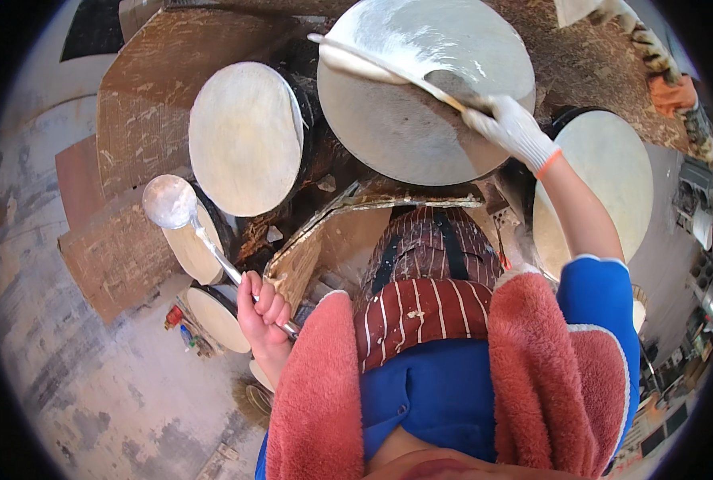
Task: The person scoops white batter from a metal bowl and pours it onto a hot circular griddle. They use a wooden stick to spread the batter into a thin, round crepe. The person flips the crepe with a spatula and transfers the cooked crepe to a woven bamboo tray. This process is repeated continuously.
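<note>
My right hand (pixel 509 129), in a white knit glove with an orange cuff edge, grips the wooden end of a long thin spreading stick (pixel 386 65). The stick lies across a large round grey griddle (pixel 392 144), with wet white batter (pixel 362 63) along its far side. My bare left hand (pixel 264 306) is closed round the handle of a metal ladle (pixel 169 201), held out to the left, its round bowl coated in whitish residue. Beyond the ladle bowl, a round pale disc (pixel 246 139) tops a dark round base; whether it is a lid or a griddle, I cannot tell.
Another pale disc (pixel 602 180) is at the right, and smaller ones (pixel 218 318) are at lower left. Worn cardboard sheets (pixel 146 102) stand behind and left. A cardboard edge (pixel 332 210) curves before my striped apron. A strip of patterned cloth (pixel 671 90) is at upper right.
</note>
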Action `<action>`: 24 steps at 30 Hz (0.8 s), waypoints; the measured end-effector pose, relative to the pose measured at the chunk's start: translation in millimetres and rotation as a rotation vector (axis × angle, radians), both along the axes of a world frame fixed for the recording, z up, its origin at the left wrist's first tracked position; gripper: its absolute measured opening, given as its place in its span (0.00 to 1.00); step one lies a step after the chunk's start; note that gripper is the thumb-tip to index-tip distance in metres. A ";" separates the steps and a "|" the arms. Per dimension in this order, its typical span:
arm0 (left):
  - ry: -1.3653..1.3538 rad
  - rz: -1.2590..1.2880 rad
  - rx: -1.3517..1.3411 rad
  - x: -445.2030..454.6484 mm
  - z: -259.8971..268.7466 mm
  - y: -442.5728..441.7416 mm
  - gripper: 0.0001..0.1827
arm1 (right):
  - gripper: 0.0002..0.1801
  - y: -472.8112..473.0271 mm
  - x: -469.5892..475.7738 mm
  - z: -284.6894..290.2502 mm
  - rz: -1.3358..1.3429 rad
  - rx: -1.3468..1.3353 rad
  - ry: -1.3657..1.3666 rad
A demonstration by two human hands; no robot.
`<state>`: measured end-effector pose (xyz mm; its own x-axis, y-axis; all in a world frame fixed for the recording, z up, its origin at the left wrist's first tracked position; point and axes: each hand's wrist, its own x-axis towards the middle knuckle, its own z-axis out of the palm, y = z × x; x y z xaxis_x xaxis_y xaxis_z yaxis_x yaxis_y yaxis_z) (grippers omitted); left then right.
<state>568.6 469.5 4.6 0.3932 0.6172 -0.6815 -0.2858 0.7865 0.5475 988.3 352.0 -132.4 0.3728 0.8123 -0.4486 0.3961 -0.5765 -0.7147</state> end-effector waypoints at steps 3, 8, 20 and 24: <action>0.024 0.051 -0.015 -5.2 -2.7 -13.8 0.16 | 0.23 -19.0 0.5 -6.5 0.048 0.045 -0.056; 0.054 0.092 -0.030 -8.9 -1.6 -27.2 0.15 | 0.23 22.6 48.0 -13.9 -0.119 0.136 -0.193; 0.014 -0.076 -0.070 -49.0 -15.3 5.7 0.16 | 0.19 -53.2 -86.2 14.7 -0.019 0.001 0.054; 0.003 -0.166 -0.100 -77.3 -19.5 31.3 0.16 | 0.21 -114.7 -189.1 -25.7 -0.447 0.069 0.477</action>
<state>491.3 500.8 -14.9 0.4818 0.4734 -0.7375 -0.1463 0.8732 0.4649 799.2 237.2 -158.1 0.4540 0.6580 -0.6007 -0.2403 -0.5588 -0.7937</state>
